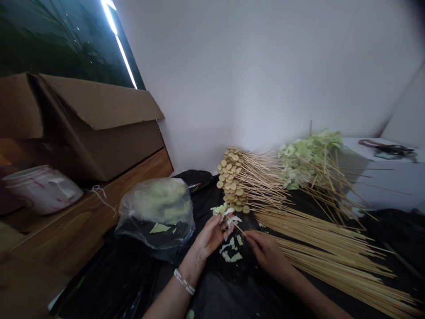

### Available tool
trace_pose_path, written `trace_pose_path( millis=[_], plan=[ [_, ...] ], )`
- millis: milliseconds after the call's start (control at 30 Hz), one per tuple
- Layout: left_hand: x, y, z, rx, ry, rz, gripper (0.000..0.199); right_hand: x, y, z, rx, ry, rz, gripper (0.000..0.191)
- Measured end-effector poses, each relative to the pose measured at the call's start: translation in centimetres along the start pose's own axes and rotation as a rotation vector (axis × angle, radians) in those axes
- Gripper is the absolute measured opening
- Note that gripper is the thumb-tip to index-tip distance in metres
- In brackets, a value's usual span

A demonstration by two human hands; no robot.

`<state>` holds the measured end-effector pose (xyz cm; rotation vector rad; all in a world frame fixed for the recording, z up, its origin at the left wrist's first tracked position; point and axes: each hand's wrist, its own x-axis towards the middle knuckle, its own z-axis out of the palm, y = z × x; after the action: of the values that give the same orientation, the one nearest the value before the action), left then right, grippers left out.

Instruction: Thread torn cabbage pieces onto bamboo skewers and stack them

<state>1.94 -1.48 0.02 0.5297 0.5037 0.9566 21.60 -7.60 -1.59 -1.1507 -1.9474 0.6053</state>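
Observation:
My left hand (pixel 212 234), with a beaded bracelet at the wrist, has its fingers curled round pale green leaf pieces (pixel 221 210). A thin wooden skewer (pixel 239 228) runs through the leaf pieces, and my right hand (pixel 265 250) pinches its other end. Loose leaf scraps (pixel 232 254) lie on the black plastic sheet (pixel 245 297) below and between my hands. Just beyond my hands is a stack of skewers with round yellowish slices (pixel 230 177). To the right, many bare skewers (pixel 332 257) lie side by side.
A clear bag of leaf pieces (pixel 159 208) sits left of my hands. Leaf-loaded skewers (pixel 308 155) are piled at the back right. An open cardboard box (pixel 113 146) and a stained white tub (pixel 43 190) stand at the left, before a pale wall (pixel 249 79).

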Motion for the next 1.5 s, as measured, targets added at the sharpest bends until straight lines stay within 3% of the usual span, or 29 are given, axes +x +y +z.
trace_pose_path(
  millis=[233,467,600,767,933,1100,1500],
  plan=[
    [0.1,0.0,0.2,-0.042,0.062,-0.061,0.013,0.0,-0.5,-0.1,-0.004,-0.018,0.013,0.031],
    [0.0,-0.2,0.6,0.072,0.06,-0.128,0.019,-0.1,-0.4,0.0,-0.029,-0.038,0.003,0.033],
    [0.0,0.0,0.7,0.046,0.068,-0.086,0.024,-0.1,-0.3,0.0,-0.043,-0.027,0.004,0.037],
    [0.3,0.3,0.4,-0.038,0.15,-0.079,0.016,-0.1,-0.3,0.0,-0.046,-0.04,0.012,0.034],
    [0.2,-0.1,0.3,0.019,0.143,-0.031,0.02,-0.2,-0.2,0.1,-0.047,-0.042,0.02,0.032],
    [0.2,-0.5,0.4,0.1,0.213,-0.001,0.021,-0.3,0.1,0.3,-0.094,-0.056,0.011,0.031],
    [0.4,0.3,0.1,0.018,0.177,0.035,0.024,-0.1,0.5,-0.1,-0.105,0.035,-0.03,0.033]
  ],
)
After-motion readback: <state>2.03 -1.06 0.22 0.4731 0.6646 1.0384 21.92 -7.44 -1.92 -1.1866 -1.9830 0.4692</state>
